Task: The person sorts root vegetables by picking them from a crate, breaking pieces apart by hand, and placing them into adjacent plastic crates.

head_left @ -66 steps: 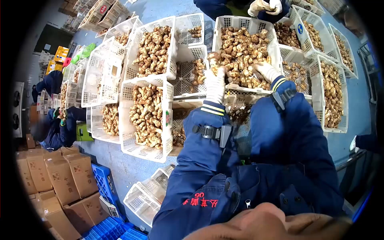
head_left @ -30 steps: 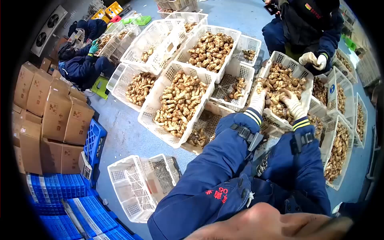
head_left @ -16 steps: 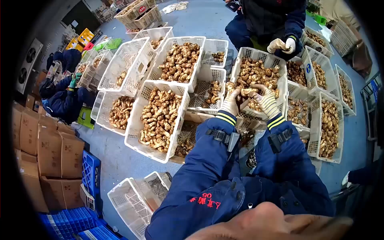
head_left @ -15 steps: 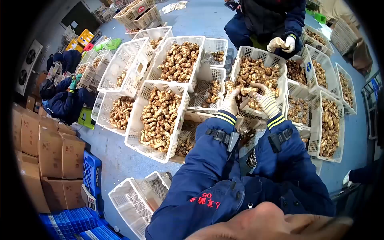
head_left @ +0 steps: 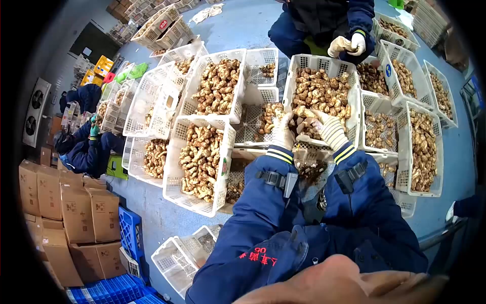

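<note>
Both my hands wear whitish gloves and meet over the near edge of a white crate (head_left: 290,76) full of brown and cream mushrooms (head_left: 324,88). My left hand (head_left: 283,130) is closed around a mushroom at the crate's near left corner. The fingers of my right hand (head_left: 330,127) curl onto a mushroom (head_left: 310,115) just left of them. Left of my left hand, a crate (head_left: 248,134) holds a small group of mushrooms. Below my hands, dark pieces (head_left: 310,171) lie in a lower crate.
Mushroom-filled crates (head_left: 169,177) stand on the left and more crates (head_left: 435,185) on the right. A person (head_left: 324,23) in gloves sits across from me; others work at far left. Cartons (head_left: 76,213), a blue pallet (head_left: 131,233) and two crates (head_left: 174,263) are at lower left.
The view has swung and shifted slightly. My hands had moved apart from a mushroom in the left one earlier, then came together; now they hold mushrooms close together at the crate's near edge.
</note>
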A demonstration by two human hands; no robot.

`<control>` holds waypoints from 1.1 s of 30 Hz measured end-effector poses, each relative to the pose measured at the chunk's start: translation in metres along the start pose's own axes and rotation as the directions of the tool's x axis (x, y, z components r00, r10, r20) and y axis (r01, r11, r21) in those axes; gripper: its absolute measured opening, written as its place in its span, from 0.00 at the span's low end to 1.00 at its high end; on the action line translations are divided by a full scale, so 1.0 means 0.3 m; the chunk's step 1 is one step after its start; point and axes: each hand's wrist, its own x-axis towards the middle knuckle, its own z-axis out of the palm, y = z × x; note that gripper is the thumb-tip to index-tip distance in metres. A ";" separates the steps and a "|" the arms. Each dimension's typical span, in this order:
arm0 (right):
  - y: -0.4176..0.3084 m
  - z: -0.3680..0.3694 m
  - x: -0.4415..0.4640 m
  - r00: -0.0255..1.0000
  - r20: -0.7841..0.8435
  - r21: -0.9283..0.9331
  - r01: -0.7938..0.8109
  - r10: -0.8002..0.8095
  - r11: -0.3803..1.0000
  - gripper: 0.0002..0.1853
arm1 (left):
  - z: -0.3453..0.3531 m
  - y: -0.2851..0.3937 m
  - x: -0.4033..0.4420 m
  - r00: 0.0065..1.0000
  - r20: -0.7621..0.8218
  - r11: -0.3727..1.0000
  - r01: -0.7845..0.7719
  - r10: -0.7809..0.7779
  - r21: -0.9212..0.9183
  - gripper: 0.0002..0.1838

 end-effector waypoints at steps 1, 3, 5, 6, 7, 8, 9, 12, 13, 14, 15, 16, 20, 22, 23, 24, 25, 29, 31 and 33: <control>-0.025 -0.016 -0.006 0.984 0.087 0.290 -0.173 0.154 0.941 0.22 | -0.004 -0.002 0.004 1.000 -0.011 1.000 -0.002 0.002 0.012 0.11; -0.005 0.024 0.003 0.991 -0.017 0.424 -0.116 0.136 0.898 0.22 | -0.019 -0.011 0.016 0.998 -0.065 1.000 0.007 -0.005 0.029 0.10; -0.006 0.010 -0.005 0.988 -0.047 0.370 -0.118 0.145 0.922 0.23 | -0.039 -0.021 0.034 0.995 -0.099 0.999 0.015 -0.011 0.048 0.09; 0.006 0.028 -0.010 0.983 -0.113 0.373 -0.091 0.142 0.923 0.23 | -0.033 -0.023 0.025 0.994 -0.108 0.999 0.000 0.005 0.045 0.09; 0.034 0.040 -0.010 0.985 -0.113 0.431 -0.072 0.133 0.900 0.23 | -0.040 -0.028 0.031 0.995 -0.097 1.000 0.011 -0.010 0.017 0.09; 0.059 0.050 -0.010 0.986 -0.112 0.487 -0.053 0.123 0.872 0.23 | -0.045 -0.033 0.033 0.994 -0.107 1.000 0.005 -0.004 0.013 0.09; 0.064 0.051 -0.001 0.988 -0.050 0.621 -0.082 0.144 0.779 0.23 | -0.040 -0.027 0.025 0.993 -0.115 1.000 -0.004 0.005 0.007 0.08; 0.100 0.090 0.016 0.965 -0.091 0.645 -0.131 0.246 0.753 0.27 | -0.071 -0.025 0.039 0.992 -0.117 0.998 -0.050 0.053 0.027 0.09; 0.065 0.075 0.005 0.967 -0.049 0.713 -0.142 0.251 0.686 0.28 | -0.098 -0.024 0.052 0.993 -0.104 0.998 -0.044 0.049 0.046 0.13; 0.070 0.092 0.014 0.962 -0.086 0.732 -0.116 0.260 0.671 0.30 | -0.122 -0.024 0.065 0.999 -0.034 1.000 -0.020 0.020 0.009 0.04; -0.024 0.043 0.014 0.931 0.008 0.771 -0.237 0.364 0.591 0.32 | -0.089 -0.013 0.035 0.989 -0.143 0.999 -0.045 0.041 -0.026 0.04; -0.043 0.046 0.005 0.932 -0.047 0.792 -0.184 0.358 0.582 0.31 | -0.080 0.003 0.018 0.987 -0.159 1.000 -0.027 0.025 -0.009 0.05; -0.032 0.039 -0.032 0.946 -0.034 0.898 -0.112 0.321 0.426 0.16 | -0.060 0.046 -0.022 0.983 -0.181 0.998 -0.022 0.033 0.063 0.09; -0.058 0.031 -0.059 0.952 -0.029 0.823 -0.149 0.304 0.547 0.14 | -0.033 0.054 -0.043 0.985 -0.175 0.997 0.009 0.005 0.079 0.09; -0.069 0.029 -0.072 0.955 -0.027 0.780 -0.165 0.295 0.604 0.14 | -0.022 0.058 -0.054 0.985 -0.172 0.992 0.034 -0.012 0.125 0.10; -0.051 0.039 -0.075 0.964 -0.001 0.711 -0.187 0.267 0.678 0.15 | -0.034 0.039 -0.044 0.997 -0.072 0.995 -0.029 0.036 0.100 0.10; -0.022 0.060 -0.072 0.970 0.028 0.636 -0.205 0.243 0.744 0.17 | -0.060 0.014 -0.015 0.996 0.026 0.994 -0.087 0.085 0.068 0.10; -0.072 0.009 -0.067 0.978 0.115 -0.038 -0.173 0.176 0.984 0.19 | -0.049 0.003 -0.006 0.992 0.075 0.988 -0.108 0.100 0.106 0.15; -0.068 0.000 -0.066 0.987 0.138 -0.101 -0.065 0.079 0.993 0.22 | -0.066 -0.009 0.018 0.983 0.176 0.990 -0.071 0.049 0.121 0.15; -0.051 -0.004 -0.059 0.979 0.194 -0.062 -0.050 0.061 0.997 0.24 | -0.089 -0.024 0.034 0.986 0.159 0.969 -0.094 0.058 0.229 0.14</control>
